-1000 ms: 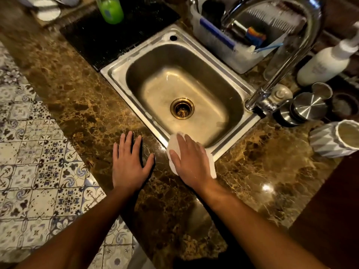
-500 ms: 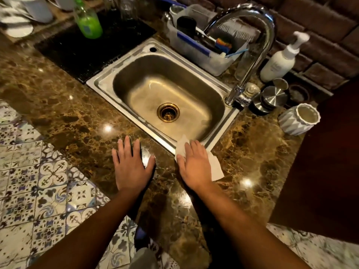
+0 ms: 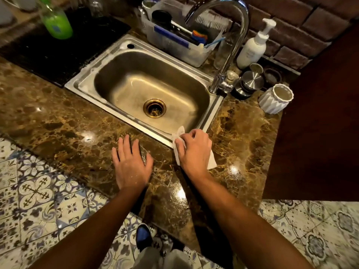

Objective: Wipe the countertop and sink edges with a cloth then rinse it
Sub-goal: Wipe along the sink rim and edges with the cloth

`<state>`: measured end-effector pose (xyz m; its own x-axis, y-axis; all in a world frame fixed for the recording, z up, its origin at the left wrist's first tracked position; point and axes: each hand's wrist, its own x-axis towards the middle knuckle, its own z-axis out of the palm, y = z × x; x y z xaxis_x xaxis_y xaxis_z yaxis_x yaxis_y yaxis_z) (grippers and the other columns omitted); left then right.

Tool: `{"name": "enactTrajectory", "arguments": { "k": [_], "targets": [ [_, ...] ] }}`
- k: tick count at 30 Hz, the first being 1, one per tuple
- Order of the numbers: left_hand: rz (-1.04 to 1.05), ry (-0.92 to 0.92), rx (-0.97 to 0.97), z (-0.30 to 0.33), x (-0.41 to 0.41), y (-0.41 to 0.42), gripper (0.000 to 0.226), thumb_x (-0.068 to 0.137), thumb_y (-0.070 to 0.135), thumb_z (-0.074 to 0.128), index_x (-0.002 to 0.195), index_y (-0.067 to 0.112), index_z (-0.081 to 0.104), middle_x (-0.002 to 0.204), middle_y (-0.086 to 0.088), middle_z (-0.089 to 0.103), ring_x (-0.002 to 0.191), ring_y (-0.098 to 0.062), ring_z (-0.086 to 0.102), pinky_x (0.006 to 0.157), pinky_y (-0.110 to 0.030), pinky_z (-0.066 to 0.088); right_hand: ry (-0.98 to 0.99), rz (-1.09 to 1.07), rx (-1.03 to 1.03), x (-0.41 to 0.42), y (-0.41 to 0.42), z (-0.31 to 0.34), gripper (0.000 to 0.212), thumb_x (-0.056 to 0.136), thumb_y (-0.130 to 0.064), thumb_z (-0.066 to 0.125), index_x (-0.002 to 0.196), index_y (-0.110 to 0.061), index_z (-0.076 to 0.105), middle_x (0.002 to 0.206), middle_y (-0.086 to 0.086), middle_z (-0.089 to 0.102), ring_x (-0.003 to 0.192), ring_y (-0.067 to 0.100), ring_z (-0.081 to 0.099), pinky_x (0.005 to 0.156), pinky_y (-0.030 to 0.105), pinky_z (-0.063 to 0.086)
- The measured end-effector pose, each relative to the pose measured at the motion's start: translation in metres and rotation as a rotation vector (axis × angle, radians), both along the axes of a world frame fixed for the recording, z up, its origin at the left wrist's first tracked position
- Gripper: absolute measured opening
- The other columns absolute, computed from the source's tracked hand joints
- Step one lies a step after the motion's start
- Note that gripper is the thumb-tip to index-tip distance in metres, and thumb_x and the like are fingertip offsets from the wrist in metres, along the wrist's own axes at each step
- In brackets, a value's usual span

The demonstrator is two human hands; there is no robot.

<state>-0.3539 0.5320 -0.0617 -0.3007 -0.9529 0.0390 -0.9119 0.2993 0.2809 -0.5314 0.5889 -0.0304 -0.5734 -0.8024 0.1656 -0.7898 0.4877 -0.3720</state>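
Gripping the white cloth [image 3: 211, 162] under curled fingers [image 3: 189, 135], the right hand [image 3: 194, 152] sits at the sink [image 3: 85, 82] rim's 5 o'clock corner. Left hand [image 3: 131, 164] lies flat on the tabletop [image 3: 58, 121], fingers straight, at the cloth's 9 o'clock.

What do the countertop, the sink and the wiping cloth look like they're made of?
Countertop: looks like polished brown marble or similar stone, veined and glossy with lamp glints.
Sink: brushed stainless steel, a dull grey sheen; the drain ring looks brassy.
Cloth: thin and white, crumpling under the right hand; paper or fabric, hard to tell.
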Motion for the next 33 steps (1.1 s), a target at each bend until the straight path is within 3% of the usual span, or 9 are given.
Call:
{"name": "enactTrajectory", "arguments": {
  "k": [3,7,13,15,18,22,27,33],
  "targets": [
    [0.008,-0.015,0.004,-0.001,-0.003,0.0,0.062,0.099,0.042,0.055,0.151,0.008,0.045,0.164,-0.019,0.034,0.157,-0.033,0.023,0.127,-0.056,0.018,-0.044,-0.039,-0.096,-0.006,0.005,0.004,0.028,0.101,-0.046,0.057,0.105,-0.026,0.077,0.103,0.0,0.056,0.102,0.021,0.048,0.087,0.036,0.038],
    [0.012,-0.024,-0.017,-0.004,-0.004,0.0,0.064,0.097,0.045,0.046,0.149,0.008,0.046,0.163,-0.02,0.036,0.156,-0.034,0.025,0.126,-0.056,0.018,-0.118,0.02,-0.039,-0.003,0.018,-0.006,0.034,0.102,-0.044,0.054,0.112,-0.021,0.076,0.106,0.001,0.06,0.101,0.02,0.049,0.086,0.036,0.041],
    [0.014,-0.03,-0.002,0.0,-0.005,0.0,0.068,0.098,0.05,0.038,0.152,0.008,0.044,0.165,-0.019,0.034,0.157,-0.033,0.023,0.128,-0.055,0.016,-0.036,0.225,0.017,-0.004,0.025,-0.016,0.028,0.102,-0.031,0.051,0.118,-0.025,0.073,0.123,-0.006,0.071,0.112,0.018,0.059,0.109,0.039,0.035],
    [0.024,-0.049,0.015,0.0,-0.007,0.0,0.067,0.1,0.049,0.04,0.154,0.009,0.042,0.166,-0.017,0.031,0.158,-0.031,0.02,0.129,-0.054,0.014,-0.047,0.283,0.097,-0.004,0.027,-0.016,0.041,0.104,-0.036,0.041,0.132,-0.022,0.068,0.139,-0.001,0.065,0.129,0.019,0.055,0.123,0.047,0.028],
    [0.037,-0.046,0.018,0.0,-0.008,0.0,0.067,0.097,0.048,0.042,0.153,0.009,0.044,0.166,-0.017,0.033,0.158,-0.03,0.02,0.129,-0.051,0.012,-0.135,0.372,0.242,-0.004,0.032,-0.011,0.069,0.101,-0.05,0.015,0.155,-0.018,0.043,0.164,0.006,0.038,0.155,0.024,0.027,0.131,0.046,0.007],
    [0.043,-0.035,0.022,-0.001,-0.008,-0.002,0.06,0.101,0.04,0.054,0.151,0.009,0.045,0.166,-0.015,0.032,0.158,-0.029,0.019,0.129,-0.053,0.014,-0.15,0.427,0.275,-0.014,0.026,-0.016,0.069,0.103,-0.053,0.014,0.162,-0.019,0.026,0.172,0.005,0.016,0.161,0.022,0.004,0.131,0.044,-0.002],
    [0.027,-0.018,0.009,-0.003,-0.007,0.0,0.064,0.096,0.047,0.041,0.148,0.01,0.046,0.165,-0.016,0.033,0.158,-0.03,0.019,0.129,-0.052,0.012,-0.116,0.427,0.259,-0.021,0.01,-0.029,0.063,0.106,-0.05,0.029,0.16,-0.017,0.031,0.172,0.009,0.018,0.16,0.026,0.006,0.13,0.047,0.002],
    [0.018,-0.028,0.005,-0.003,-0.007,-0.002,0.066,0.097,0.049,0.036,0.147,0.007,0.047,0.164,-0.017,0.033,0.158,-0.032,0.02,0.128,-0.054,0.012,-0.079,0.404,0.317,-0.021,-0.004,-0.031,0.069,0.104,-0.052,0.017,0.161,-0.015,0.03,0.172,0.011,0.017,0.16,0.028,0.006,0.13,0.048,0.002]
  ]
}}
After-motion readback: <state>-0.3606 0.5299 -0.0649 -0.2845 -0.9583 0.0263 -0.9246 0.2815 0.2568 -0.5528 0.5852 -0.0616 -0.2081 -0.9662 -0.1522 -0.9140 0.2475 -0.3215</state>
